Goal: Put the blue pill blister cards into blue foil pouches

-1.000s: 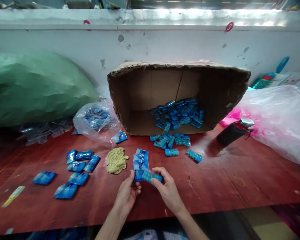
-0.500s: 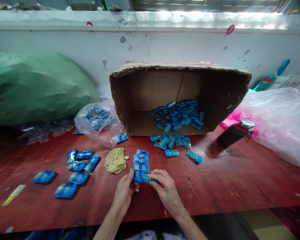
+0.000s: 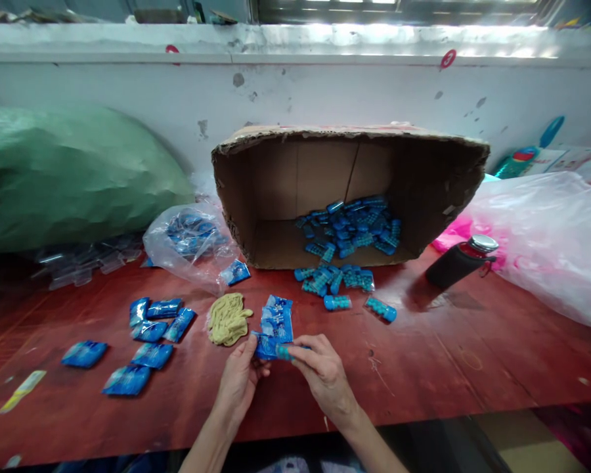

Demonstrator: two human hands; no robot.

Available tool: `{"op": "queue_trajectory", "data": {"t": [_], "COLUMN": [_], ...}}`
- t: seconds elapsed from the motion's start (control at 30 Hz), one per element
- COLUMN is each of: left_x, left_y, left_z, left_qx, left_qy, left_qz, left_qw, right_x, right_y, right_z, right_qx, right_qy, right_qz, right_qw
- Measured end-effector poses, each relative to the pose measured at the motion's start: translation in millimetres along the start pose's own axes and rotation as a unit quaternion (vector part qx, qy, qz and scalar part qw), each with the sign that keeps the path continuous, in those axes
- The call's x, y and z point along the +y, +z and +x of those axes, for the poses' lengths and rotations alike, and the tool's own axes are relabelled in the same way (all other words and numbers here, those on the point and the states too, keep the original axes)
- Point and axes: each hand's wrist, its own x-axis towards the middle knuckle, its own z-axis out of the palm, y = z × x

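My left hand (image 3: 239, 381) pinches the open end of a small blue packet (image 3: 264, 346) at the table's front middle. My right hand (image 3: 322, 374) holds a clear tube of blue beads (image 3: 284, 353), its end at or inside the packet's mouth. A small pile of blue packets (image 3: 277, 319) lies just behind the hands. Beside it sits a bundle of yellow rubber bands (image 3: 228, 317). More bead tubes (image 3: 335, 279) spill from a cardboard box (image 3: 345, 190) that lies on its side at the back.
Filled blue packets (image 3: 150, 332) are scattered on the red table (image 3: 448, 355) to the left. A clear bag of blue items (image 3: 192, 236) and a big green sack (image 3: 73, 174) stand back left. A black bottle (image 3: 460, 261) and a white plastic bag (image 3: 546, 236) lie right.
My right hand has moved the bead tube left and down to the mouth of the packet held in my left hand; less of the tube shows now.
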Motion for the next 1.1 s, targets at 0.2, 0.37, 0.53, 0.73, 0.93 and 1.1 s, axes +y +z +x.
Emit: {"op": "queue_trajectory", "data": {"t": [0.2, 0.37, 0.53, 0.73, 0.93, 1.1], "left_x": [0, -4, -12, -14, -6, -3], "left_y": [-0.4, -10.4, -9.7, 9.1, 2.1, 3.9], "left_z": [-1, 6, 6, -5, -3, -4], "left_qx": [0.009, 0.024, 0.005, 0.005, 0.000, -0.026], "left_qy": [0.018, 0.096, 0.092, -0.031, -0.079, -0.107], "left_qz": [0.021, 0.087, 0.108, -0.040, -0.040, -0.054], "left_qw": [1.000, 0.991, 0.990, 0.999, 0.996, 0.992], "right_x": [1, 0, 3, 1, -7, -1], "right_y": [1, 0, 14, 36, 20, 17], "right_z": [0, 1, -3, -10, -5, -7], "right_qx": [0.005, 0.006, 0.034, 0.102, -0.044, -0.019], "right_qy": [-0.005, 0.114, 0.204, 0.156, 0.123, 0.168], "right_qz": [0.004, 0.140, 0.202, 0.128, 0.206, 0.262], "right_qw": [1.000, 0.984, 0.957, 0.974, 0.970, 0.950]}}
